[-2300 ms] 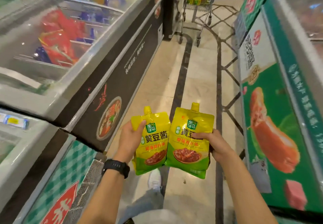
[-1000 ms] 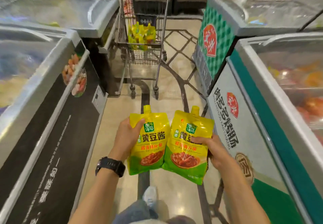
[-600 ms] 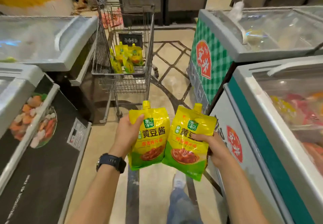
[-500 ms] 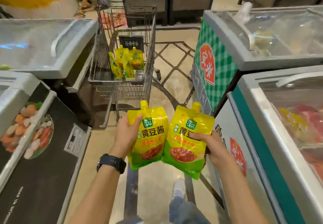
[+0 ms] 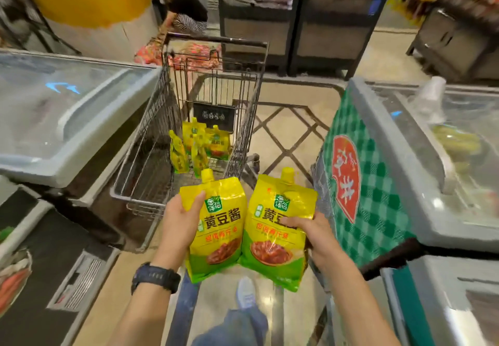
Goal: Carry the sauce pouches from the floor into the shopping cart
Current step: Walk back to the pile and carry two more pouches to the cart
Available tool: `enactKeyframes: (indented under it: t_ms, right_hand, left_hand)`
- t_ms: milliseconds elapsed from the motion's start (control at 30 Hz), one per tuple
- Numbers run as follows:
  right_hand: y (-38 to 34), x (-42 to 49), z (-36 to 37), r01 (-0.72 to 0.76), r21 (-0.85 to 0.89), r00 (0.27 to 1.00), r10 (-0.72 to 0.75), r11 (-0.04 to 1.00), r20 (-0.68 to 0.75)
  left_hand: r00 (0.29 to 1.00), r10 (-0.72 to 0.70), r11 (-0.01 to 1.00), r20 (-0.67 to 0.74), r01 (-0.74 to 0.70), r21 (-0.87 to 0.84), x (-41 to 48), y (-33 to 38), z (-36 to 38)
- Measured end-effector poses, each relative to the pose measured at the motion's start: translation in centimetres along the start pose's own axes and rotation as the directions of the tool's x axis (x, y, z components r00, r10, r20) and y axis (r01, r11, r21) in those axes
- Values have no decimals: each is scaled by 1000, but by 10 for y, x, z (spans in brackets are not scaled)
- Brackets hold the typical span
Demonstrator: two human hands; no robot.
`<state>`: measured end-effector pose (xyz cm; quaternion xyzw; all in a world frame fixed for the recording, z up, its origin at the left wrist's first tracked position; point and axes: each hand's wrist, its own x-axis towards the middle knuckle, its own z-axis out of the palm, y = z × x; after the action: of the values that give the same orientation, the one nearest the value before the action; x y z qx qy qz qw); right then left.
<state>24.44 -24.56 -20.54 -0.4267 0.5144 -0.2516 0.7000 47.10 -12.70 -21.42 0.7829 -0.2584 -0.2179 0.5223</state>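
**Two pouches closing in on the cart**

Nearest, at 6 o'clock, a pale shoe (image 5: 245, 291) is stepping forward over the floor (image 5: 283, 135). Just above it the left hand (image 5: 179, 218), wearing a dark watch (image 5: 155, 276), is gripping one yellow sauce pouch (image 5: 218, 232) by its left edge, with the thumb lying across the front. The right hand (image 5: 310, 233) is holding a second pouch (image 5: 275, 237), its fingers (image 5: 291, 221) curling over the right side of the label. Both pouches are standing upright, spouts up, and touching along their inner edges.

The shopping cart (image 5: 129, 197) has been drawing steadily closer over the last two seconds. It is now sitting right ahead at 11 to 12 o'clock, with its near rim just beyond the left pouch. Several matching pouches (image 5: 199, 145) are already lying at the far end of its basket.

A grey chest freezer (image 5: 54, 129) is flanking the aisle at 9 o'clock and a green-checked one (image 5: 372, 183) at 3 o'clock.

The walk is probably nearly over. Next the arms should be reaching over the rim and letting go.
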Motion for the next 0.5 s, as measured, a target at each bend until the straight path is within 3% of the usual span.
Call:
enactKeyframes:
  t_ms: [233, 367, 500]
  right_hand:
    - [-94, 120, 59, 77, -74, 996, -74, 994, 40]
    - [-137, 186, 106, 89, -120, 990, -75, 989, 115]
    - [-157, 269, 156, 136, -239, 979, -94, 961, 179]
  left_hand:
    - [978, -110, 987, -177, 87, -131, 126, 25, 19]
    - [900, -266, 941, -346, 165, -295, 182, 19, 15]
    - [790, -378, 919, -482, 257, -299, 229, -10, 13]
